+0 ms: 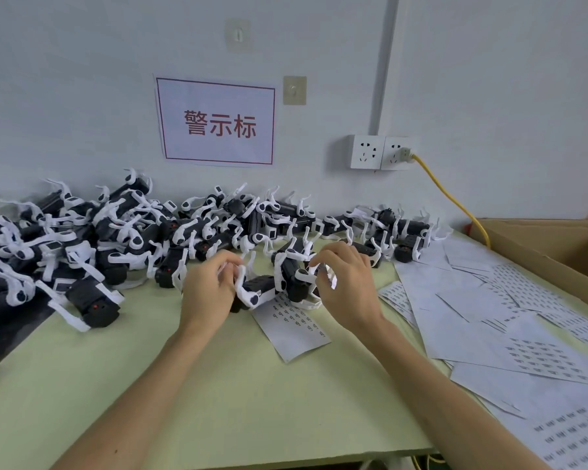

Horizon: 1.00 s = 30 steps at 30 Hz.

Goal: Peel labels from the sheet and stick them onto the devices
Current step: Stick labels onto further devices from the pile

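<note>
**Labelling under way, much of the pile still to be checked**

One device (255, 295) is held near the middle of the surface (218, 395) by the left hand (211, 283), whose fingers are curled round its white strap. The right hand (348, 286) is curled over a second device (294, 271) just beside it. Whether a label is pinched there cannot be told.

The sheet (296, 329) in use lies partly under both devices, with rows of labels still on it. At the right, loose sheets (489, 320) are spread out, some printed and some seemingly stripped.

A large pile (116, 232) of devices fills the far left. Which of them are already labelled cannot be seen, so the task is judged to be well short of done.

The wall sign (218, 125) reads "警示标" in red. The label print is too small to be read.
</note>
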Available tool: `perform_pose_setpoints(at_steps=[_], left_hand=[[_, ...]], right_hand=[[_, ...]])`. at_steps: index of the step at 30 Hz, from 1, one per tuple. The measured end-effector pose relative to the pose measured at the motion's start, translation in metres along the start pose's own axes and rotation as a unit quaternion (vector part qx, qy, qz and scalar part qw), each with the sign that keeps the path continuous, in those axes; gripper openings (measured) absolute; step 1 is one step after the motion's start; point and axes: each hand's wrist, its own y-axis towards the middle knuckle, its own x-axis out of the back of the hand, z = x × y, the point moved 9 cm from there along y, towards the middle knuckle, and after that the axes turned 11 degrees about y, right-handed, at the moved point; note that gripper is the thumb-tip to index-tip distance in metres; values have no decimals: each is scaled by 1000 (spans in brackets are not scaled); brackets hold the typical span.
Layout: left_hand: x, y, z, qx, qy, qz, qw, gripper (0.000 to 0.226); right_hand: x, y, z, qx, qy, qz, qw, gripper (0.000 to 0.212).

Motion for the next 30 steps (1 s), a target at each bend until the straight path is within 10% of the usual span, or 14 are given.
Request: perform_pose_setpoints(at_steps=[5, 12, 17, 20, 27, 30], left_hand=[[0, 8, 29, 147, -188, -22, 971, 41], [-23, 1, 49, 316, -432, -3, 845, 22], [-40, 0, 27, 267, -517, 107, 806, 26], [-47, -6, 21, 243, -486, 154, 825, 26], [-58, -14, 7, 225, -445, 247, 831, 27], [-46, -8, 9, 95, -182, 217, 954, 22]], right_hand=[[13, 0, 4, 14, 3, -61, 998, 21], [15, -1, 19, 43, 21, -75, 996, 16], [-26, -5, 12, -124, 261, 111, 951, 18], [-65, -22, 24, -251, 426, 253, 831, 28], [-55, -24, 10, -237, 434, 192, 848, 36], [-41, -17, -2, -262, 460, 131, 838, 51]])
